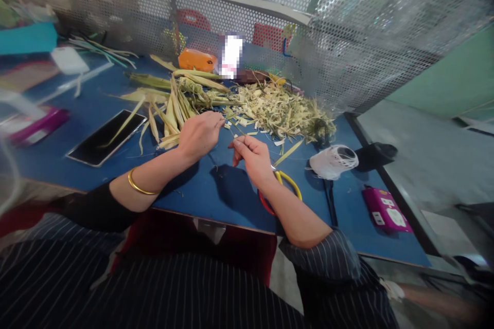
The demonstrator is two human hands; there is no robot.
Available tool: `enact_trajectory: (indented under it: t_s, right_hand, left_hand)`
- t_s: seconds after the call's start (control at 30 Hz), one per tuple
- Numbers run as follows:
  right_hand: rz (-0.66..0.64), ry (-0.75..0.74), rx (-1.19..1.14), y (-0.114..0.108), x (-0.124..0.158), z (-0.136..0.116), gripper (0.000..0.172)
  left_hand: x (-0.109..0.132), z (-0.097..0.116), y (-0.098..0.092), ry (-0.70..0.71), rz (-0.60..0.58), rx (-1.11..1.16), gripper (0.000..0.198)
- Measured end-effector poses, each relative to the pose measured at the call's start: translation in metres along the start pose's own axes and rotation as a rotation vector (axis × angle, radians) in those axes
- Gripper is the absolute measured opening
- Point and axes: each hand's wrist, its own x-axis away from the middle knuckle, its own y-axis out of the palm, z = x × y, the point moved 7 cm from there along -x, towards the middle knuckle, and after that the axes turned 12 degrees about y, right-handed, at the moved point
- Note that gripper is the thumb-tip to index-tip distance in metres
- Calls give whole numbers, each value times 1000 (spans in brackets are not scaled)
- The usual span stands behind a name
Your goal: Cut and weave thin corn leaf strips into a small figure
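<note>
My left hand point(200, 134) and my right hand point(252, 157) hover close together over the blue table point(193, 185). Both are closed in a pinch, and a thin pale leaf strip point(230, 135) runs between their fingertips. A gold bangle sits on my left wrist. Just behind the hands lies a bundle of long yellow-green palm leaves point(175, 103). To its right is a heap of cut leaf scraps point(278, 108). Scissors with yellow and red handles point(283, 185) lie under my right wrist.
A black phone point(108, 136) lies left of my left hand. A white thread spool point(334, 160) and a pink box point(384, 209) sit at the right. An orange case point(197, 59) is at the back. Perforated metal screens point(347, 25) wall the table's far side.
</note>
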Motion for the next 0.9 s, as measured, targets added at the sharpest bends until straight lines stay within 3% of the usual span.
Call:
enact_trajectory:
  t_s: [0.17, 0.27, 0.4, 0.53, 0.63, 0.7, 0.8, 0.9]
  right_hand:
    - [8, 170, -269, 0, -1, 13, 17]
    - [-2, 202, -288, 2, 0, 17, 18]
    - [92, -18, 46, -10, 4, -4, 20]
    - [199, -265, 404, -28, 4, -34, 18]
    - [120, -253, 465, -38, -8, -37, 17]
    - [13, -140, 374, -41, -18, -26, 18]
    - [-119, 1, 166, -35, -27, -9, 22]
    - [-199, 32, 81, -22, -24, -1, 23]
  left_hand:
    - [1, 0, 0, 16, 14, 0, 29]
    - [0, 2, 2, 34, -11, -37, 31]
    - [-1, 13, 11, 160, -188, -167, 26]
    - [5, 38, 24, 464, -366, -100, 22]
    - [11, 52, 20, 594, -377, 64, 23]
    - [9, 52, 12, 542, -315, 227, 24]
    - [1, 38, -3, 320, -139, 434, 25]
    - [-1, 19, -9, 92, -5, 472, 26]
